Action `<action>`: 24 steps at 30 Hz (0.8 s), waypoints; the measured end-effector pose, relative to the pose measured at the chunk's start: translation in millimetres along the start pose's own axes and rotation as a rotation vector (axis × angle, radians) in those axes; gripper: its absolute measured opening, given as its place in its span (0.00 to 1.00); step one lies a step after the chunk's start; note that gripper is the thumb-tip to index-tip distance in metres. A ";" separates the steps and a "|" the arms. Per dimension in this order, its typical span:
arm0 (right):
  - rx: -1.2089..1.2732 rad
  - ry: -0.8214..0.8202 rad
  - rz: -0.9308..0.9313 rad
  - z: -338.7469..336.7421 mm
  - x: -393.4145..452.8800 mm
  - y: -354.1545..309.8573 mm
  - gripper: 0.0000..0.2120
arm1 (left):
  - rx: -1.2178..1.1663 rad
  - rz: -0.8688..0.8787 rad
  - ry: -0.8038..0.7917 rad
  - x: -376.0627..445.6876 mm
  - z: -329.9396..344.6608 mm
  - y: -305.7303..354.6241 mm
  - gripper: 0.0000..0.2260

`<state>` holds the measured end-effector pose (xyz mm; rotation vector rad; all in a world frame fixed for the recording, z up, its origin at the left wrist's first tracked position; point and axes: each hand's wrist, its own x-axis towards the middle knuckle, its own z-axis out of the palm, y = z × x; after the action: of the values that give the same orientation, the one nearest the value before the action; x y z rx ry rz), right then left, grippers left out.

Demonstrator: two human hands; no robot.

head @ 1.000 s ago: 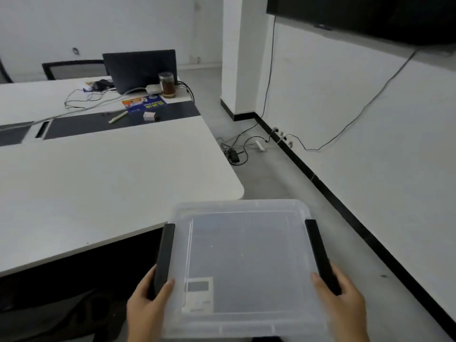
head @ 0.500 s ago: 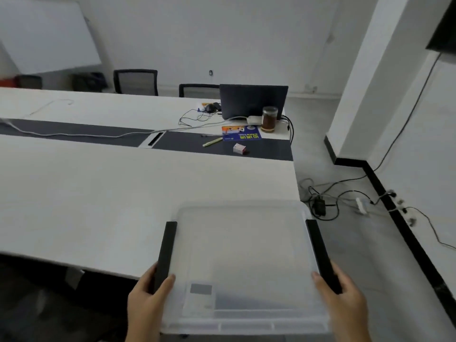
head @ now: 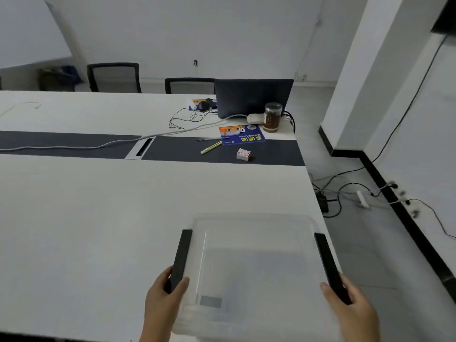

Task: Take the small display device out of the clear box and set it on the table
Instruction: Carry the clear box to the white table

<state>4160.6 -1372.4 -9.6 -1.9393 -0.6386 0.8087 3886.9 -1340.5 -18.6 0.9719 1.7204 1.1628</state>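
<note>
I hold a clear plastic box (head: 256, 245) with a clear lid and two black side clips over the near right corner of the white table (head: 98, 206). My left hand (head: 162, 299) grips the left clip and my right hand (head: 350, 309) grips the right clip. Inside the box, through the lid near its front left corner, the small display device (head: 211, 301) shows as a white slab with a grey screen. The box looks blurred and I cannot tell whether it rests on the table.
Far across the table stand a dark laptop (head: 254, 97), a jar of brown liquid (head: 271, 117), a blue leaflet (head: 241, 137), a pale marker (head: 211, 147), a small carton (head: 243, 154) and cables. Two chairs stand behind. Floor cables (head: 345, 193) lie right of the table.
My view has swung left and the box has come from beside the table's corner to over its near right part. Both hands keep their grip on the clips.
</note>
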 end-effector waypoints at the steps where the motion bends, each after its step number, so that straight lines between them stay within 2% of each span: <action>1: -0.019 0.000 0.020 5.9 -2.1 -0.2 0.20 | 0.043 0.001 -0.011 6.3 -1.6 -1.4 0.28; 5: -0.147 -0.004 0.032 14.9 -5.0 -5.8 0.18 | 0.214 -0.027 -0.061 24.9 -6.2 -1.4 0.24; 7: -0.297 -0.050 0.017 13.0 -0.2 -11.7 0.16 | 0.366 0.010 -0.061 34.9 -4.5 -0.4 0.27; 9: -0.397 -0.074 -0.039 13.7 6.9 -15.4 0.19 | 0.532 0.135 -0.046 43.1 1.2 5.6 0.27; 12: -0.583 -0.168 -0.079 21.9 15.3 -19.5 0.34 | 0.754 0.520 -0.033 50.8 16.2 7.9 0.25; 14: -0.691 -0.203 -0.067 26.6 21.2 -21.3 0.25 | 0.882 0.674 -0.168 51.9 34.6 6.2 0.29; 16: -0.687 -0.169 -0.097 28.8 26.4 -22.4 0.14 | 0.959 0.735 -0.275 51.3 54.7 -1.5 0.30; 17: -0.684 -0.158 -0.118 29.1 27.1 -22.5 0.12 | 0.981 0.766 -0.301 50.3 63.3 -6.3 0.29; 21: -0.735 -0.119 -0.196 29.1 27.7 -19.4 0.10 | 1.046 0.778 -0.284 45.1 75.0 -10.9 0.28; 24: -0.838 -0.083 -0.248 28.1 26.4 -19.9 0.14 | 1.084 0.754 -0.256 43.7 72.0 -9.8 0.28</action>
<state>4154.6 -1329.4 -9.7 -2.4867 -1.4007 0.4929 3935.8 -1280.9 -53.7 2.4470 1.7782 0.3543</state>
